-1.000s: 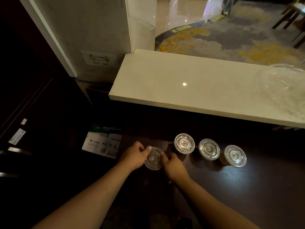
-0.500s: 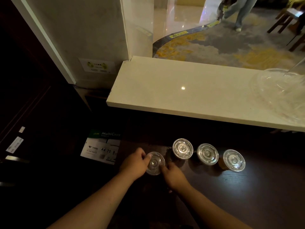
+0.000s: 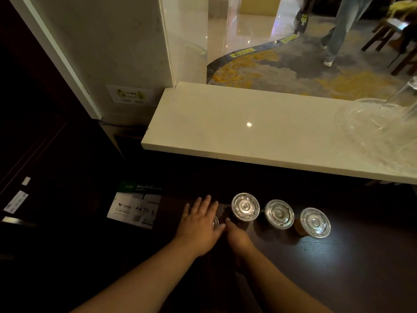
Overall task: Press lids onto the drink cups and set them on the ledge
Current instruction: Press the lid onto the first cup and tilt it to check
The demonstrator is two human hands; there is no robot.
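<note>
Plastic cup upright beneath left hand

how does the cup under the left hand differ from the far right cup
The leftmost cup is nearly hidden under the flat left hand, right hand at its side; the rightmost cup stands untouched, lid fully visible. The rightmost cup shows amber drink below its lid; the leftmost cup's contents are hidden. Both stand on the dark counter, not the ledge.
</note>
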